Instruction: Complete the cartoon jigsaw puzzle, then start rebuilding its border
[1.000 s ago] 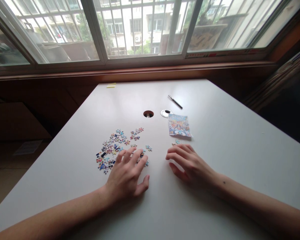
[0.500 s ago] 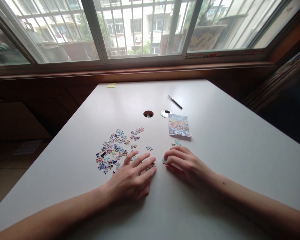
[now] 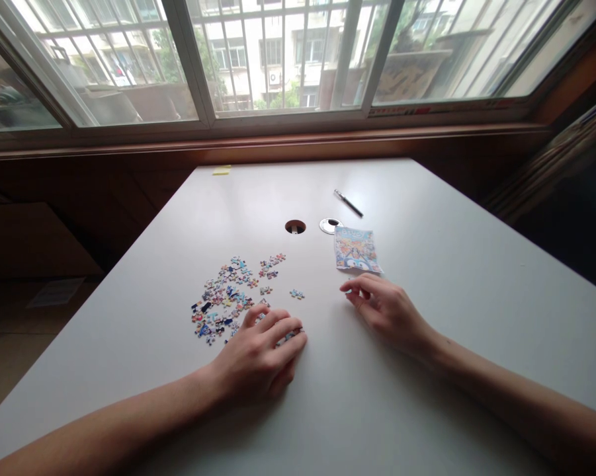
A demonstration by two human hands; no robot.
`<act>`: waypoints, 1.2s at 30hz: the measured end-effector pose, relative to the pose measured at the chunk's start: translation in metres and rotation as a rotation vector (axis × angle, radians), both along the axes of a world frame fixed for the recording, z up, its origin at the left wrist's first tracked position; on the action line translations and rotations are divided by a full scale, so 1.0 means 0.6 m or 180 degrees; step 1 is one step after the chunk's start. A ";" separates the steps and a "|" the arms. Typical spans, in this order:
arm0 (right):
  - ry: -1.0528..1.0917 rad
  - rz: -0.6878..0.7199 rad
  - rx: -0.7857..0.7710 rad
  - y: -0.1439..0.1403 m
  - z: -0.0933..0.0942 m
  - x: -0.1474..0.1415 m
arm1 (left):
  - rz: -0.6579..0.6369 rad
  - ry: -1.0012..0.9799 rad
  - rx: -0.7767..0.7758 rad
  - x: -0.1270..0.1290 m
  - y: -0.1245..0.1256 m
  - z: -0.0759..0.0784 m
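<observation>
Single head-worn view, looking forward and steeply down from the near edge of a white table (image 3: 451,277) toward the far window (image 3: 278,59). Close over the left hand (image 3: 255,354) and right hand (image 3: 384,311), forearms entering from the near left and near right corners. Wide enough to take in the whole tabletop; no second view to overlap.

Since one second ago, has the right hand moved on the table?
Yes. The right hand has moved away from the person, toward the picture card; its fingertips now lie just below the card's near edge.
</observation>
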State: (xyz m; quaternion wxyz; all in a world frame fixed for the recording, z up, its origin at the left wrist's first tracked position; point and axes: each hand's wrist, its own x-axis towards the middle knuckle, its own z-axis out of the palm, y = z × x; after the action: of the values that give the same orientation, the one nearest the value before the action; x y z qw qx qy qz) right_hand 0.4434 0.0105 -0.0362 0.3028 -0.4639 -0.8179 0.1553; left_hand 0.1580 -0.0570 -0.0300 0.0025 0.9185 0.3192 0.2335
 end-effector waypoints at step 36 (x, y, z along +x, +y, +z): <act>-0.0337 0.0484 0.0866 -0.006 -0.006 -0.001 | -0.0054 0.0229 -0.0444 -0.099 0.017 0.064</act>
State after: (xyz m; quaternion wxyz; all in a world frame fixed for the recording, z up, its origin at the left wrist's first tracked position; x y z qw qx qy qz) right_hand 0.4429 0.0071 -0.0397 0.3067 -0.3629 -0.8790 0.0409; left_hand 0.0985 -0.0467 0.0086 0.0570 0.9265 0.3268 0.1776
